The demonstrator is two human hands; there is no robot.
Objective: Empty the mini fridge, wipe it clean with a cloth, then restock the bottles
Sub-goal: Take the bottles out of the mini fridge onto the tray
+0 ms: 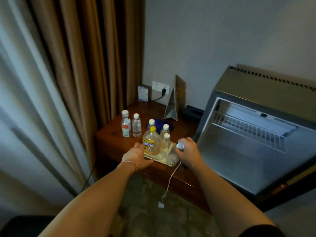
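The mini fridge (pixel 253 151) stands open at the right, its inside bare except for a white wire shelf (pixel 248 130). On the wooden side table (pixel 116 142) a pale tray (pixel 171 164) holds a yellow-labelled bottle (pixel 151 142) and clear white-capped bottles (pixel 165 139). My right hand (pixel 187 152) grips a clear bottle (pixel 172 158) near its white cap, at the tray's right end. My left hand (pixel 136 156) rests at the tray's left edge beside the yellow-labelled bottle, fingers loosely curled. A blue cloth (pixel 160 124) lies behind the tray.
Two more clear bottles (pixel 131 125) stand at the back left of the table. A folded card stand (pixel 173 103), a dark tissue box (pixel 192 112) and a wall socket with a plug (pixel 161 88) sit behind. Curtains (pixel 68 82) hang left. A white cord (pixel 169 183) dangles off the table front.
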